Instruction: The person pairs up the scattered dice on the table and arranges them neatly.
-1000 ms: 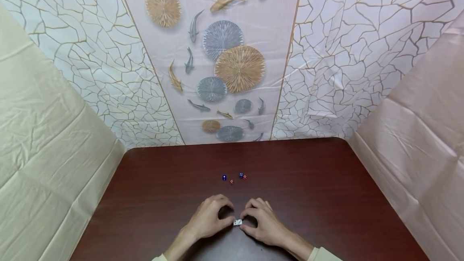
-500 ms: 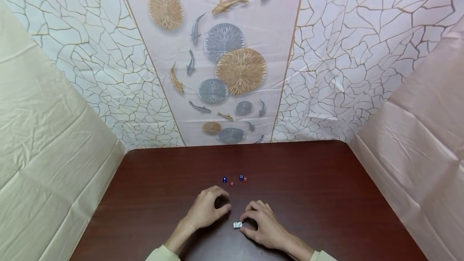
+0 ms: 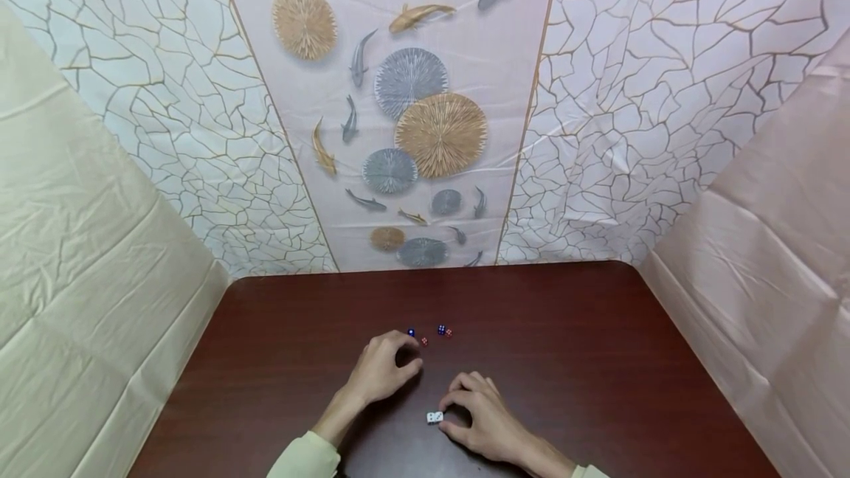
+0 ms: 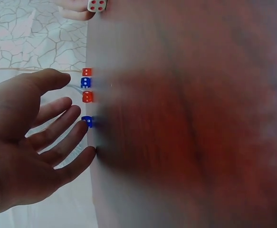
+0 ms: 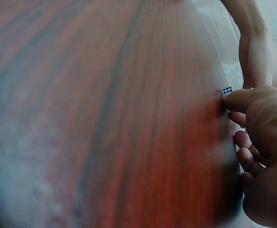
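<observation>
Two white dice (image 3: 434, 417) sit side by side near the front of the table. My right hand (image 3: 485, 419) pinches the right one between thumb and forefinger; that white die (image 5: 227, 90) shows past the thumb tip in the right wrist view. Further up the table, my left hand (image 3: 381, 369) is empty, its fingers loosely bent and the thumb apart. Its fingertips are close to a blue die (image 3: 411, 333) and a red die (image 3: 425, 341). Slightly right of these, another blue die (image 3: 441, 330) stands beside another red die (image 3: 449, 333).
The dark red-brown table (image 3: 564, 330) has rounded far corners. A patterned cloth (image 3: 598, 131) hangs behind it, and plain beige cloths (image 3: 113, 301) enclose both sides.
My left hand has left the white dice and moved away from me, up to the blue and red dice. The right hand has stayed at the white dice.
</observation>
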`<action>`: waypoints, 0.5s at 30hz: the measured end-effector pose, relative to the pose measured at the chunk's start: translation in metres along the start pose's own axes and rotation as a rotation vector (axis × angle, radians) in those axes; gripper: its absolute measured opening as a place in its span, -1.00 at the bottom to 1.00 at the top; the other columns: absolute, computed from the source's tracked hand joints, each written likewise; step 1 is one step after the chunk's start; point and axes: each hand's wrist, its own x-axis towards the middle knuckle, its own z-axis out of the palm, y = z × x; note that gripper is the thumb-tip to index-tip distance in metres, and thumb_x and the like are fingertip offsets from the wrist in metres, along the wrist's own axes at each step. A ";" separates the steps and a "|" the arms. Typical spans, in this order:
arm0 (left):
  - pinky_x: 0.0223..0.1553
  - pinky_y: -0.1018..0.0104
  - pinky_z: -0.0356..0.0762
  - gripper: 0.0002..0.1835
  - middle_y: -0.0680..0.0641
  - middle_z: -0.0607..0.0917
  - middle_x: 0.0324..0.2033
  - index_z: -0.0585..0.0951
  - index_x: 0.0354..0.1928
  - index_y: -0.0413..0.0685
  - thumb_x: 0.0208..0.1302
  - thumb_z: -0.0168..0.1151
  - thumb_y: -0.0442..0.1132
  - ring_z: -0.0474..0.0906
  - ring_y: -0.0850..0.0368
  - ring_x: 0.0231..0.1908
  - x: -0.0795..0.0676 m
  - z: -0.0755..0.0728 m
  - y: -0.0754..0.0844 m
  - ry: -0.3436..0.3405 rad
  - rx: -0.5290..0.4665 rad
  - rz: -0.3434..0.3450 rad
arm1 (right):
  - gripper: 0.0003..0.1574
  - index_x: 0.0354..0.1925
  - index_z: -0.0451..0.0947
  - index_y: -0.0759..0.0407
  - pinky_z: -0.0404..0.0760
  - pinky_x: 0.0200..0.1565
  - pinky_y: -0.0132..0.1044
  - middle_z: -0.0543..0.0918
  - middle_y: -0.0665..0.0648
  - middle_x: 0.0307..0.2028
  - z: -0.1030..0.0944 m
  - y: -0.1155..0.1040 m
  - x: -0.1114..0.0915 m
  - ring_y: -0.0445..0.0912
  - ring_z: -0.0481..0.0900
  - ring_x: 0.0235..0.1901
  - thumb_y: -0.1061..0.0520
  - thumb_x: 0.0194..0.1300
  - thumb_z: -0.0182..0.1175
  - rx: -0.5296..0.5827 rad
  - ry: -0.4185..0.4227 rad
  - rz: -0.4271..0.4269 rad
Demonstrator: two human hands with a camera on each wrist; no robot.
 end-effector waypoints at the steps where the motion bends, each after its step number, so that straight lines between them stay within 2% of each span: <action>1: 0.11 -0.07 0.81 -0.76 -0.08 0.88 0.03 0.84 0.05 -0.05 0.41 0.58 -0.17 0.85 -0.06 0.10 0.002 0.001 -0.001 0.003 0.008 -0.003 | -0.74 -0.18 0.83 -0.15 0.33 -0.08 -0.35 0.64 -0.18 -0.15 0.000 0.000 0.000 -0.33 0.42 -0.10 0.03 0.21 0.73 0.000 0.002 -0.001; 15: -0.11 0.12 0.75 -0.83 -0.04 0.87 -0.18 0.86 -0.07 -0.03 0.37 0.60 -0.18 0.82 0.05 -0.14 0.019 0.010 -0.005 0.041 0.069 -0.037 | -0.71 -0.18 0.83 -0.17 0.32 -0.09 -0.38 0.63 -0.18 -0.17 0.001 0.001 -0.001 -0.36 0.41 -0.12 0.03 0.18 0.74 -0.002 0.020 -0.007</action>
